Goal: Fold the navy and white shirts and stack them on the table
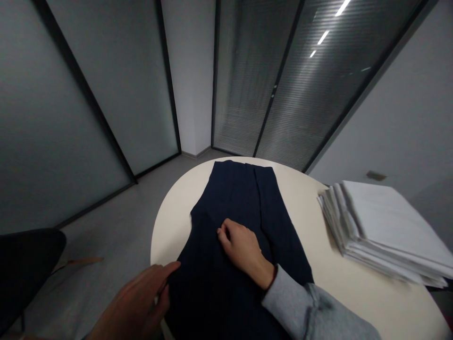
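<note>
Navy garment (231, 193) lies flat, dark and plain-coloured.

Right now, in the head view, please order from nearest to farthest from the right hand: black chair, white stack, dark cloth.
1. Dark cloth: under the right hand.
2. White stack: right side of the table.
3. Black chair: at the far left.

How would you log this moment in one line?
left hand: at left edge of dark blue cloth | right hand: on dark blue cloth | right side: white stack on pale table
</note>
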`<state>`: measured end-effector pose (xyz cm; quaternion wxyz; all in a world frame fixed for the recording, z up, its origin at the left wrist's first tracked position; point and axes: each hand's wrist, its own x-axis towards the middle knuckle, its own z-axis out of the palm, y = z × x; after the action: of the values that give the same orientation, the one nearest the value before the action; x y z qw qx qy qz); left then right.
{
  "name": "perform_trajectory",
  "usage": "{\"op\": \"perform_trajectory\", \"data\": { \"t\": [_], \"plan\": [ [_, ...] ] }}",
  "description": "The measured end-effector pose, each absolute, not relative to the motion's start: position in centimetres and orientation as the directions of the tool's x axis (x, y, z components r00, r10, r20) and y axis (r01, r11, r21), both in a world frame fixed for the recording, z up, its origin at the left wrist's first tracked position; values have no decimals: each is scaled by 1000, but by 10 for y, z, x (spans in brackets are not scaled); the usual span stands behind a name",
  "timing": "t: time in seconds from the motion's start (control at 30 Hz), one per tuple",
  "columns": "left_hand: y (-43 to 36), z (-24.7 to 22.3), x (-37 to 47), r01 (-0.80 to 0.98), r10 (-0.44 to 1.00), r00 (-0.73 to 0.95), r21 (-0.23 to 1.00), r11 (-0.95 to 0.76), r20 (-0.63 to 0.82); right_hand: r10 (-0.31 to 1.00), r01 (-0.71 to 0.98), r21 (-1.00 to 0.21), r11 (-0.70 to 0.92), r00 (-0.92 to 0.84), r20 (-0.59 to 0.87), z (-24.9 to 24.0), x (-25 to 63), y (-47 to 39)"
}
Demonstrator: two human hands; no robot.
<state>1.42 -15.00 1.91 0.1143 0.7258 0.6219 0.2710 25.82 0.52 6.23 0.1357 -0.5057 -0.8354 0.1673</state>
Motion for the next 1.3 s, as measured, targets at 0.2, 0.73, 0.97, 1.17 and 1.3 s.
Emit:
{"op": "perform_trajectory", "data": {
  "t": [0.2, 0.73, 0.97, 1.17, 1.3],
  "plan": [
    [-153, 29, 10, 895, 959, 76, 404, -187, 275, 911, 831, -378, 408, -398, 108, 56, 256, 8],
    [56, 58, -20, 740, 893, 446, 535, -407, 62, 861, 681, -553, 480, -488, 146, 50, 266, 8],
    [60, 40, -21, 740, 894, 425, 514, -434, 142, 832, 752, -363, 550, -532, 158, 50, 261, 10],
    [54, 27, -12, 757, 916, 260, 524, -389, 305, 788, 784, -130, 607, -572, 229, 62, 262, 3],
    [43, 28, -10, 733, 885, 293, 509, -451, 362, 446, 469, -36, 883, -811, 377, 80, 260, -28]
  ]
}}
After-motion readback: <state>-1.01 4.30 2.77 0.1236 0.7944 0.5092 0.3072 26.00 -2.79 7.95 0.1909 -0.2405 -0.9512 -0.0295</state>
